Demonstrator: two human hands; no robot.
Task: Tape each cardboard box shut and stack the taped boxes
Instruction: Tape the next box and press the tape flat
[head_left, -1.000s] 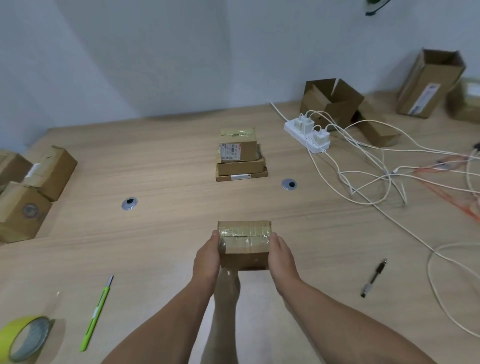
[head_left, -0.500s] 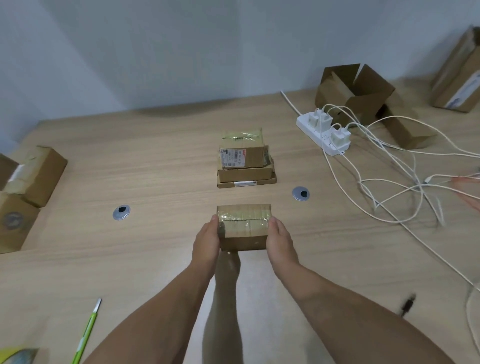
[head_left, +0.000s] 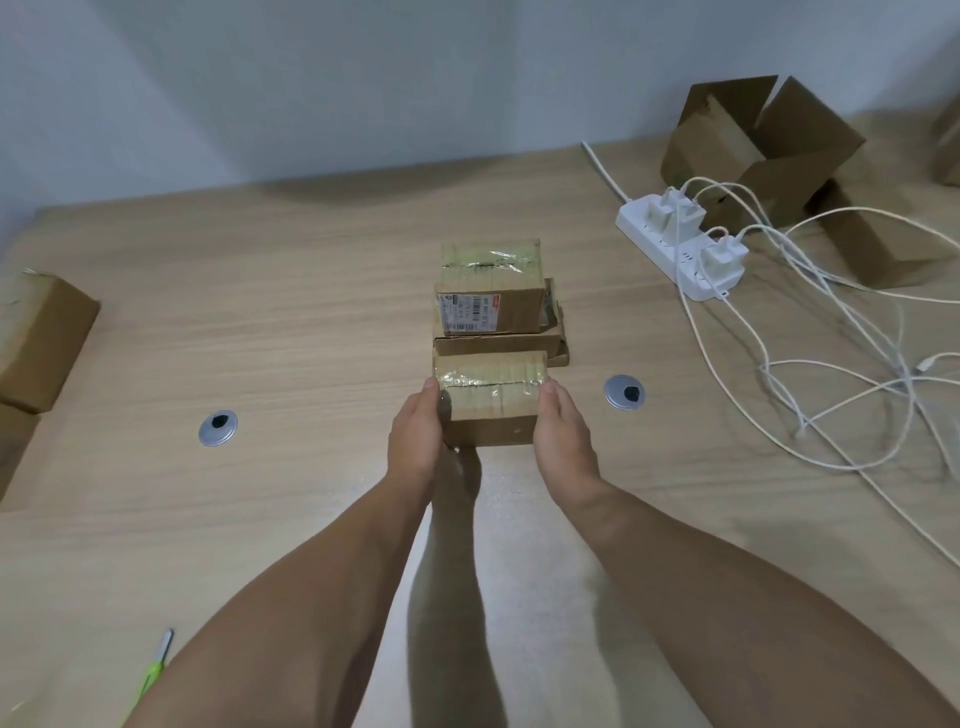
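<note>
Head view. The taped box (head_left: 491, 400) is held between the left hand (head_left: 415, 436) and the right hand (head_left: 563, 436), just in front of the stack of boxes (head_left: 491, 306) at the middle of the bench (head_left: 285, 322). Each grip closes on one short end of the box: the palm lies flat against the cardboard and the thumb tip sits at the top edge, while the remaining fingers are hidden behind the box. Clamping from both ends keeps the box level and leaves its top and bottom faces free, which suits setting it squarely on the stack. The box appears raised off the bench, judging from the shadow beneath it. Its taped seam faces up, like that of the top box of the stack.

The bench is pale wood-grain laminate with two round metal cable ports (head_left: 218, 427). A white power strip (head_left: 680, 249) and loose white cables (head_left: 831, 338) lie to the right, well apart from the stack. An open box (head_left: 753, 145) stands at the far right and another box (head_left: 36, 338) at the left edge. A green tool (head_left: 153, 670) lies near the left forearm. A plain pale wall (head_left: 363, 78) closes the far side.
</note>
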